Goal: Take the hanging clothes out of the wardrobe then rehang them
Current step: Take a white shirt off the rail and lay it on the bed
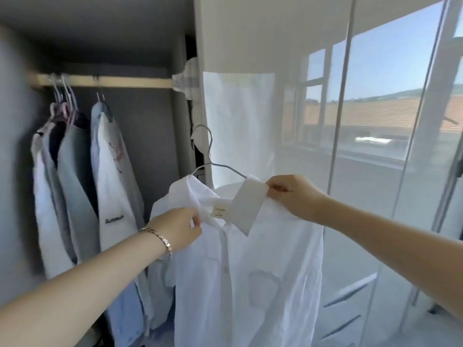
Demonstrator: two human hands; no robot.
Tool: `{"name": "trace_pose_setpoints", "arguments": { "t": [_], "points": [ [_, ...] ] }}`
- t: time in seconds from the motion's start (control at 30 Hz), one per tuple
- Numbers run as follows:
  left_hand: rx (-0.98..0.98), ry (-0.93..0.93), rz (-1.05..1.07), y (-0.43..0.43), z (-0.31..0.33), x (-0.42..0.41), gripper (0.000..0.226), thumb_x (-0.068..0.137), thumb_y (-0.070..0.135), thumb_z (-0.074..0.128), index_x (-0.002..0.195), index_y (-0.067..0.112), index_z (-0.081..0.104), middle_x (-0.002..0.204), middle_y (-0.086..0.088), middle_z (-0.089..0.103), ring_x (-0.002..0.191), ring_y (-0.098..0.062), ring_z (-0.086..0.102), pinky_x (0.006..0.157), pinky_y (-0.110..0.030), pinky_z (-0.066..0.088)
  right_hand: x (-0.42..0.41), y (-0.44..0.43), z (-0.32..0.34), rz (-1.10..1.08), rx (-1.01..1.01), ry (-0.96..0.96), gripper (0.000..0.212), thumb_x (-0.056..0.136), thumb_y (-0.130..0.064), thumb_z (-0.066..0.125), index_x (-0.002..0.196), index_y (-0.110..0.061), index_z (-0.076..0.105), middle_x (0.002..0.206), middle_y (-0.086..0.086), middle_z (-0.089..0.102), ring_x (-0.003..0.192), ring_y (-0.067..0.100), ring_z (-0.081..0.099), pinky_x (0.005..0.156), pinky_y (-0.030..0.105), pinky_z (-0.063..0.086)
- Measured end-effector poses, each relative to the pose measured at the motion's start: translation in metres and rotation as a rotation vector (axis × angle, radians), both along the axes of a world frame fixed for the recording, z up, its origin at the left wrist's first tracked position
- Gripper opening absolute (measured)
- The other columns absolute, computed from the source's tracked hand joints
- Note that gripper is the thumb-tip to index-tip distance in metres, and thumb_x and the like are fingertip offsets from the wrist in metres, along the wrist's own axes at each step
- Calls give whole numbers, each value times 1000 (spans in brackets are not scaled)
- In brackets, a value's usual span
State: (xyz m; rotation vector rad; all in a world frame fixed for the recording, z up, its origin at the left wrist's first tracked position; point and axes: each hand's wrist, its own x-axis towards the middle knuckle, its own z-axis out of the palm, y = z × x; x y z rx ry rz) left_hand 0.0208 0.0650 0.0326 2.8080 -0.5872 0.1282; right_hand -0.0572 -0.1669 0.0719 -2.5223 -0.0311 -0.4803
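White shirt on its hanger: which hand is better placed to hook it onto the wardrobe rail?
Left, probably. The left hand pinches the shirt collar on the side nearer the rail. The right hand pinches the collar tip on the side farther from it.

- Two hands: a left hand (179, 227) and a right hand (293, 196).
- One white shirt (250, 284) between them.
- One wire hanger (210, 156) in that shirt.
- One rail (130, 82).
- At least three hung garments (110, 171) on it; the bunched ones cannot be counted exactly.
- One bracelet (160, 237).
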Motion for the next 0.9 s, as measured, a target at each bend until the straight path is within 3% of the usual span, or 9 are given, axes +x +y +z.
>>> {"name": "trace_pose_setpoints", "arguments": {
  "t": [0.1,0.23,0.33,0.4,0.5,0.67,0.73,0.83,0.9],
  "points": [
    [28,67,-85,-45,-32,-37,7,90,32,44,88,33,51,84,10,57,70,-14,54,61,-23,42,-67,-50,-27,-92,28,14,19,95,-22,48,91,-17,66,80,4,61,70,18,51,64,29,39],
    [104,99,-221,-112,-73,-96,8,91,31,43,91,32,51,92,9,59,83,-15,56,69,-24,42,-163,-112,-69,-256,43,68,20,95,-25,47,90,-22,66,84,8,66,73,27,56,64,32,41],
    [134,139,-327,-162,-100,-139,17,91,32,42,100,29,57,98,7,62,88,-16,57,76,-26,45,-235,-149,-98,-398,76,84,20,93,-24,51,81,-25,66,79,6,66,75,31,60,66,37,47],
    [133,173,-394,-192,-118,-165,18,91,31,42,99,30,58,95,8,62,86,-16,58,75,-25,45,-281,-169,-114,-507,99,78,24,92,-23,53,70,-27,61,68,-1,60,66,24,54,64,34,45],
    [118,259,-511,-237,-142,-201,12,89,31,44,91,31,56,89,8,63,83,-18,63,76,-27,50,-349,-191,-135,-676,143,55,19,89,-21,56,74,-15,65,64,1,55,64,19,47,62,34,42],
    [119,352,-731,-302,-170,-254,6,89,26,47,86,29,53,90,2,63,83,-21,62,79,-29,51,-450,-203,-161,-996,160,-28,21,81,-25,54,72,-7,60,58,5,50,65,32,44,60,40,42],
    [137,363,-828,-324,-176,-274,7,89,24,46,87,28,52,90,1,61,82,-21,60,74,-26,47,-487,-199,-169,-1127,179,-68,22,78,-27,52,68,-10,60,54,-1,47,62,23,42,58,36,38],
    [177,333,-979,-353,-181,-304,10,92,23,44,93,26,54,90,3,57,82,-18,53,70,-24,38,-536,-177,-175,-1296,215,-94,29,83,-12,57,56,-21,57,50,-7,47,56,10,41,57,32,33],
    [165,295,-1068,-367,-181,-325,12,91,22,44,92,26,55,88,4,56,81,-17,53,67,-24,38,-562,-155,-176,-1393,228,-105,29,83,-5,58,57,-18,59,49,-7,44,50,7,36,55,28,30]
  ]
}}
